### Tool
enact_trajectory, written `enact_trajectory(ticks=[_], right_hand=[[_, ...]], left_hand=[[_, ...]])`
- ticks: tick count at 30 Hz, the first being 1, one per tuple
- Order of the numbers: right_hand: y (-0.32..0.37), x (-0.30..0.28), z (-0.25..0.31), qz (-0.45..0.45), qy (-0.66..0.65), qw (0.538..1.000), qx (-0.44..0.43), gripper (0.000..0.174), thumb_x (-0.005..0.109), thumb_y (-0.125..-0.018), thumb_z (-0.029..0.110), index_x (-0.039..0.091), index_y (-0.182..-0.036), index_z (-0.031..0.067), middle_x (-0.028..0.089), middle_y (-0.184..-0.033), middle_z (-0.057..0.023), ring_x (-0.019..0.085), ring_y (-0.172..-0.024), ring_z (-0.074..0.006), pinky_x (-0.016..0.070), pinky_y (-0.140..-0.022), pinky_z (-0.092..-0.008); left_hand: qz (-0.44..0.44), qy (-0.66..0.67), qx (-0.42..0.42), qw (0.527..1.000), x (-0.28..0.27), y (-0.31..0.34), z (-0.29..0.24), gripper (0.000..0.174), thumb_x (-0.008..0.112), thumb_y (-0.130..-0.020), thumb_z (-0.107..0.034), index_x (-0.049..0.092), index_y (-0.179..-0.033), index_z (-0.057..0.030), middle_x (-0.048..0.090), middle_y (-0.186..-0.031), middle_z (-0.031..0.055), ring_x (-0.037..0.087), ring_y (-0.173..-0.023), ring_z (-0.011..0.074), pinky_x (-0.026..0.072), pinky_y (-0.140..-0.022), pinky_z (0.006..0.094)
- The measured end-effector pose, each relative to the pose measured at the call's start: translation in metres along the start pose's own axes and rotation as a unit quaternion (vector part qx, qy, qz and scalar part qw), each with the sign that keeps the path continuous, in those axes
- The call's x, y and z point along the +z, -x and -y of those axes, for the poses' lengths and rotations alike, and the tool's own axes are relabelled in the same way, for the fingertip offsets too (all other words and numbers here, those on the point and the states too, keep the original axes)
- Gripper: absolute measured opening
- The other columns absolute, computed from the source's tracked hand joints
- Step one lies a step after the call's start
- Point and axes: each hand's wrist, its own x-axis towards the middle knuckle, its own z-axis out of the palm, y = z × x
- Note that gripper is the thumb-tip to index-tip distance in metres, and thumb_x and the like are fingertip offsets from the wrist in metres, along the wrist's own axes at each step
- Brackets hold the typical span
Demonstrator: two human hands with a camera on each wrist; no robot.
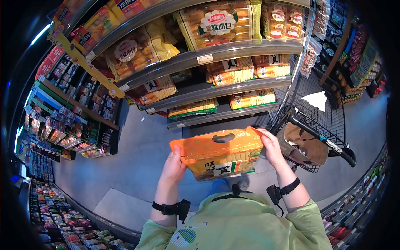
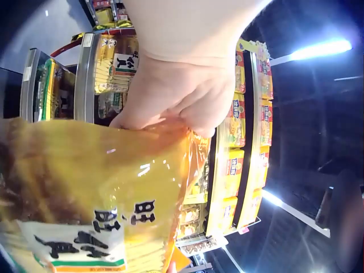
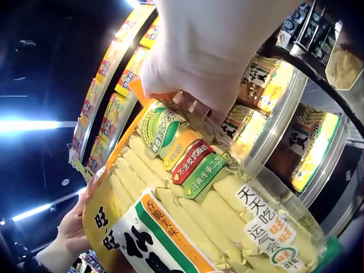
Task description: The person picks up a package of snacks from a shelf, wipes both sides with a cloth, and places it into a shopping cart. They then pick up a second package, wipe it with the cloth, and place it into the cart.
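Observation:
A bag of rice crackers [image 1: 223, 160], orange along its top with an oval handle hole, is held up in front of the body. My left hand [image 1: 173, 167] grips its left upper corner, thumb on the near side. At the opposite corner my right hand [image 1: 273, 150] pinches the top edge. The right wrist view shows the bag's clear window [image 3: 187, 187] with long wrapped crackers stacked inside. In the left wrist view, my hand [image 2: 176, 94] bends over the orange edge and its fingertips are partly hidden behind the bag.
Curved shelves [image 1: 200, 58] ahead carry bread packs [image 1: 216, 25] above and similar cracker bags [image 1: 252, 99] lower down. A black wire shopping cart [image 1: 329, 125] with a cardboard box [image 1: 302, 143] stands at the right. Stocked racks [image 1: 66, 125] line the left.

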Motion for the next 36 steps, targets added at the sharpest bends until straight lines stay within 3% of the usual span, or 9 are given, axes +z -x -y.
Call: enact_trajectory(ticks=[4,8,15,18,25,28,30,32,36], right_hand=[[0.003,-0.010,0.011,-0.061,-0.086,0.993,0.059,0.037,0.048,-0.095,0.026,0.058,-0.113,-0.0045,0.063,-0.106,-0.0067,0.057,-0.097,-0.0128,0.0424,-0.088,-0.0273],[0.003,-0.018,0.039,-0.031,-0.216,0.974,0.067,0.046,0.052,-0.093,0.036,0.054,-0.119,-0.0020,0.061,-0.116,-0.0098,0.058,-0.106,-0.0191,0.0435,-0.092,-0.0330],[0.000,-0.027,0.067,0.057,-0.343,0.933,0.091,0.047,0.054,-0.093,0.031,0.048,-0.125,-0.0025,0.056,-0.124,-0.0122,0.053,-0.114,-0.0209,0.0406,-0.098,-0.0353],[-0.005,-0.024,0.067,0.036,-0.370,0.921,0.118,0.050,0.054,-0.093,0.031,0.045,-0.128,-0.0029,0.054,-0.127,-0.0122,0.052,-0.116,-0.0221,0.0402,-0.099,-0.0365],[-0.011,-0.025,0.054,0.009,-0.432,0.886,0.170,0.050,0.049,-0.095,0.035,0.044,-0.130,-0.0012,0.052,-0.129,-0.0131,0.051,-0.117,-0.0245,0.0404,-0.100,-0.0389],[-0.010,-0.028,0.051,-0.005,-0.435,0.884,0.173,0.052,0.050,-0.094,0.036,0.043,-0.131,0.0005,0.052,-0.130,-0.0127,0.050,-0.118,-0.0249,0.0387,-0.101,-0.0392],[-0.011,-0.030,0.051,-0.014,-0.446,0.877,0.178,0.052,0.050,-0.094,0.038,0.044,-0.131,0.0012,0.052,-0.129,-0.0124,0.050,-0.118,-0.0245,0.0385,-0.101,-0.0389],[-0.014,-0.030,0.051,-0.017,-0.459,0.871,0.173,0.052,0.049,-0.094,0.038,0.044,-0.130,0.0013,0.053,-0.128,-0.0122,0.051,-0.117,-0.0244,0.0389,-0.101,-0.0386],[-0.026,-0.029,0.042,-0.017,-0.433,0.884,0.174,0.052,0.049,-0.094,0.036,0.043,-0.131,0.0012,0.051,-0.131,-0.0122,0.049,-0.119,-0.0244,0.0366,-0.102,-0.0385]], left_hand=[[0.123,-0.076,0.002,0.990,-0.008,0.007,-0.008,0.059,0.035,-0.093,-0.050,0.041,-0.129,-0.0036,0.050,-0.130,0.0107,0.046,-0.123,0.0238,0.0377,-0.102,0.0400],[0.248,-0.117,0.009,0.962,-0.014,0.000,-0.012,0.071,0.037,-0.088,-0.057,0.037,-0.135,-0.0031,0.045,-0.136,0.0108,0.041,-0.126,0.0246,0.0330,-0.105,0.0423],[0.267,0.022,0.040,0.963,0.009,-0.020,-0.010,0.073,0.030,-0.091,-0.058,0.033,-0.138,-0.0025,0.040,-0.140,0.0109,0.039,-0.129,0.0255,0.0318,-0.106,0.0418],[0.172,0.078,0.007,0.982,0.027,-0.037,-0.013,0.064,0.025,-0.096,-0.051,0.032,-0.139,-0.0039,0.041,-0.139,0.0112,0.040,-0.128,0.0269,0.0336,-0.106,0.0407],[0.190,0.101,-0.073,0.974,0.035,-0.054,-0.012,0.059,0.026,-0.098,-0.048,0.032,-0.139,-0.0055,0.040,-0.140,0.0106,0.040,-0.129,0.0260,0.0335,-0.106,0.0405],[0.136,0.084,-0.018,0.987,0.038,-0.046,-0.008,0.068,0.034,-0.093,-0.055,0.032,-0.139,-0.0048,0.039,-0.141,0.0112,0.038,-0.130,0.0256,0.0325,-0.106,0.0408],[0.257,0.003,0.071,0.964,0.025,-0.036,-0.004,0.084,0.055,-0.081,-0.060,0.032,-0.138,-0.0025,0.039,-0.141,0.0116,0.036,-0.131,0.0245,0.0304,-0.107,0.0406],[0.239,-0.062,0.025,0.969,0.021,-0.024,0.000,0.093,0.075,-0.070,-0.050,0.033,-0.136,-0.0003,0.044,-0.136,0.0116,0.043,-0.126,0.0236,0.0350,-0.104,0.0388],[0.205,-0.116,-0.055,0.970,-0.008,-0.022,0.030,0.083,0.079,-0.071,-0.030,0.034,-0.134,0.0004,0.050,-0.129,0.0119,0.051,-0.118,0.0242,0.0423,-0.097,0.0368]])
